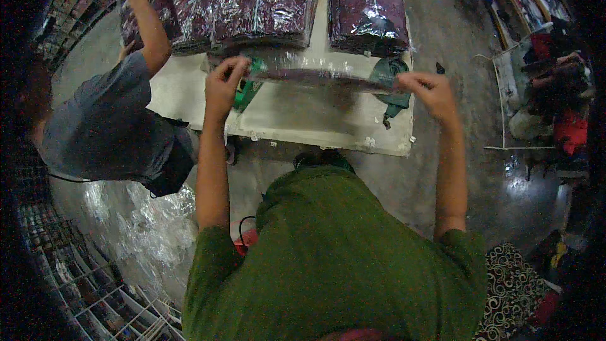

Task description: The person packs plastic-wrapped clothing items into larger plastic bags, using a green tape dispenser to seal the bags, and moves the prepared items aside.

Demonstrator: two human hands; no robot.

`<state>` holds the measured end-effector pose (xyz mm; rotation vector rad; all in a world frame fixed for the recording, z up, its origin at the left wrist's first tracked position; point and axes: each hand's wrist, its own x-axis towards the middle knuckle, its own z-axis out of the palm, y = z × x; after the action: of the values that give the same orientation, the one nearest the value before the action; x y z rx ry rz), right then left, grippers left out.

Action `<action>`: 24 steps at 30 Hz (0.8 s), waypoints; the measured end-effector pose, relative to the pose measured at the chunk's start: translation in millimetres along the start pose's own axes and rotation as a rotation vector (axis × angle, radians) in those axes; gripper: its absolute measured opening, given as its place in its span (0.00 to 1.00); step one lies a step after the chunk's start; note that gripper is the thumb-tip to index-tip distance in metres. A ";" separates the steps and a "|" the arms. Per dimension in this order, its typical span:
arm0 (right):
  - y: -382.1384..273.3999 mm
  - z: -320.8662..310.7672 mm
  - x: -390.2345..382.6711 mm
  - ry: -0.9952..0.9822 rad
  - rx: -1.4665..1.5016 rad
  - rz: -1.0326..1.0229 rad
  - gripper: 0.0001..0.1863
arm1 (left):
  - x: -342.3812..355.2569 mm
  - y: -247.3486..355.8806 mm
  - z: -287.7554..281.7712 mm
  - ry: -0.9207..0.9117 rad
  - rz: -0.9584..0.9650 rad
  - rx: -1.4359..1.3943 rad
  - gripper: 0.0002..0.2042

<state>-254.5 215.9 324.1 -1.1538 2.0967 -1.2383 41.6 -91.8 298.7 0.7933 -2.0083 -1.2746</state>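
Plastic-wrapped packet (319, 74) held up at both ends

We see a glossy, clear-wrapped packet, dark purplish beneath its shine, blurred and seen nearly edge-on. We hold it stretched crosswise, roughly level, between our left hand (224, 85) and right hand (432, 93), above the pale counter (290, 117). Its contents we cannot make out.

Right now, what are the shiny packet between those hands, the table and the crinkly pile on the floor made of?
Shiny packet: probably glossy clear plastic, from its white glints, around something dark, maybe cloth; blur leaves that open.
Table: pale, fairly dull, perhaps painted wood or plastic; no grain shows.
Crinkly pile: likely thin, shiny plastic film, being see-through, crumpled, glinting.
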 end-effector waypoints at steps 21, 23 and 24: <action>215.4 168.0 -139.3 -0.258 -0.533 -0.396 0.16 | -174.8 -236.4 40.4 -0.590 0.262 0.722 0.09; 224.1 170.3 -140.6 -0.298 -0.560 -0.370 0.17 | -169.5 -237.1 40.1 -0.667 0.226 0.756 0.12; 222.9 171.6 -140.2 -0.291 -0.585 -0.371 0.16 | -167.5 -237.2 38.5 -0.667 0.282 0.774 0.14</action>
<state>-152.0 303.3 40.2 -1.9153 2.1313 -0.5316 154.0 -27.3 35.9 0.3761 -3.0995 -0.6033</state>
